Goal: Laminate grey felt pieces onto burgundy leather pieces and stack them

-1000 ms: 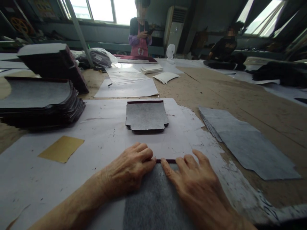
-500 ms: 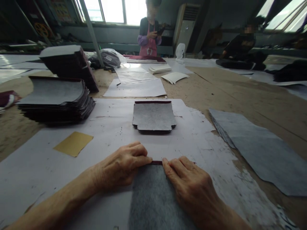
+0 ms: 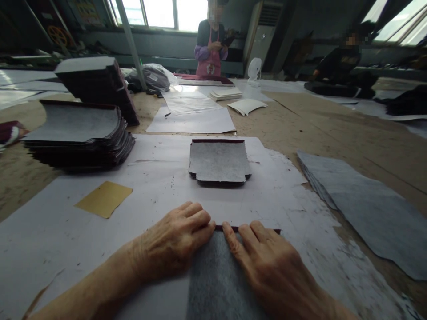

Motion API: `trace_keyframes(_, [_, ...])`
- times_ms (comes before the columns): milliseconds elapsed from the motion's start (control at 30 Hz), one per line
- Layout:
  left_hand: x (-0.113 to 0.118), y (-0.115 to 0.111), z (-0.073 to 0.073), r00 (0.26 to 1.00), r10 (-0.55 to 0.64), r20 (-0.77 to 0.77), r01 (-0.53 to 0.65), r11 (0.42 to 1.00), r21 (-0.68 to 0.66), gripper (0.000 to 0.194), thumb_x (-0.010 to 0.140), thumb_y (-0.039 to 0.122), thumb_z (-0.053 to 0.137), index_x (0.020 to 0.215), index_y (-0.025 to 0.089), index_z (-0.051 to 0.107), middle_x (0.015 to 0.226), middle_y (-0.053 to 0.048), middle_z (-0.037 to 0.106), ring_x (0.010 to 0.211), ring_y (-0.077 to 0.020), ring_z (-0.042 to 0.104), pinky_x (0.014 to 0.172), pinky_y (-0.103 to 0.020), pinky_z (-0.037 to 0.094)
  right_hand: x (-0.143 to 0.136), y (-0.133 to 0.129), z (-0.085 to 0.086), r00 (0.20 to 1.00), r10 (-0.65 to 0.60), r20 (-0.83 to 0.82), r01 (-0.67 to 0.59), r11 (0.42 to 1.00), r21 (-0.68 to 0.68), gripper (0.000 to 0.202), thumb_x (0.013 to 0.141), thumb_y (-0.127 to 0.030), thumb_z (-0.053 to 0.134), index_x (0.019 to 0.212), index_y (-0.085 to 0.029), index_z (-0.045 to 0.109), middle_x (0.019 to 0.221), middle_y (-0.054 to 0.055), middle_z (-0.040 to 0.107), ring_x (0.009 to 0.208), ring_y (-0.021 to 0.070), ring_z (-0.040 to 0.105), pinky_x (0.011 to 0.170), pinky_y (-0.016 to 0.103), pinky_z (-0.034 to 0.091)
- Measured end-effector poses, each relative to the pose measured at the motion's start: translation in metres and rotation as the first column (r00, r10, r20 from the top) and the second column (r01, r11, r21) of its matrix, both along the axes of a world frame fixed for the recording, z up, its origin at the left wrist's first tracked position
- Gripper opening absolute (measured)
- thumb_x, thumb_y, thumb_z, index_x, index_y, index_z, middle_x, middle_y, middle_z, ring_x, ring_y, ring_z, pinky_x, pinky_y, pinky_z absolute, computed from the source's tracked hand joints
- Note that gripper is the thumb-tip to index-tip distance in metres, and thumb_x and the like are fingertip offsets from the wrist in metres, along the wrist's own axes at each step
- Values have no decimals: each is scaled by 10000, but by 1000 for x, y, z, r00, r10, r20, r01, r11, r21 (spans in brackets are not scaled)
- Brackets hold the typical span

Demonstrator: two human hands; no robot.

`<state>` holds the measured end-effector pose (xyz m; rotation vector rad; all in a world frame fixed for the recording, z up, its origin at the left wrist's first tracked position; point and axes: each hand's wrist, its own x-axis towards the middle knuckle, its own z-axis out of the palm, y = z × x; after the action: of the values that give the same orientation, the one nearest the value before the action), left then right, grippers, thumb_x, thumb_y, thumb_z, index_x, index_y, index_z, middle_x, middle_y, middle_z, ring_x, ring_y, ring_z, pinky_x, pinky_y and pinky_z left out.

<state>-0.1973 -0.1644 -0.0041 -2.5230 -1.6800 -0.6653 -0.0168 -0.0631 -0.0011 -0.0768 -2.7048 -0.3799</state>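
Observation:
A grey-backed fabric piece [image 3: 216, 275] lies on the white paper in front of me, its far edge turned over as a narrow maroon strip. My left hand [image 3: 176, 240] is closed at the strip's left end, its fingers curled and the tips on the fold. From the right, my right hand [image 3: 267, 253] rests on the same piece. Its index finger is stretched along the fold, apart from the other fingers, which lie on the strip. Both hands hide parts of the piece. Beyond them sits a small stack of notched grey pieces [image 3: 218, 162] with a maroon top edge.
Tall stacks of grey-and-maroon pieces [image 3: 76, 124] stand at the left, near a tan card [image 3: 104, 199]. Flat grey sheets [image 3: 360, 200] lie at the right. White sheets [image 3: 191, 120] are farther back. A person in a pink apron [image 3: 210, 53] stands across the table; another person [image 3: 340, 62] is far right.
My right hand's fingers have shifted on the fold, showing more maroon strip between and beyond them. My left hand stays at the fold. The whole view has shifted slightly.

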Motion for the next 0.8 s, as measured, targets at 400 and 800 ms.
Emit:
trace_keyframes(400, [-21,-9,2,995,-25,97,31,998,-53,323,800,21,400,1078,112,536,879,-81,558,795,-171,468,721,-331,434,-14,9,-11,961,225,-158,-267,900,-344,249,854,-38,383,968,-22,604,761,92,568,724,176,479,633,317,487])
trace_keyframes(800, [-24,-11,1,1000,-22,11,23,1000,-11,259,798,49,398,981,117,570,836,-76,554,734,-167,442,670,-339,396,-18,10,-8,977,164,-136,-205,899,-388,355,826,-47,357,1085,-103,594,845,85,584,769,177,494,647,314,492])
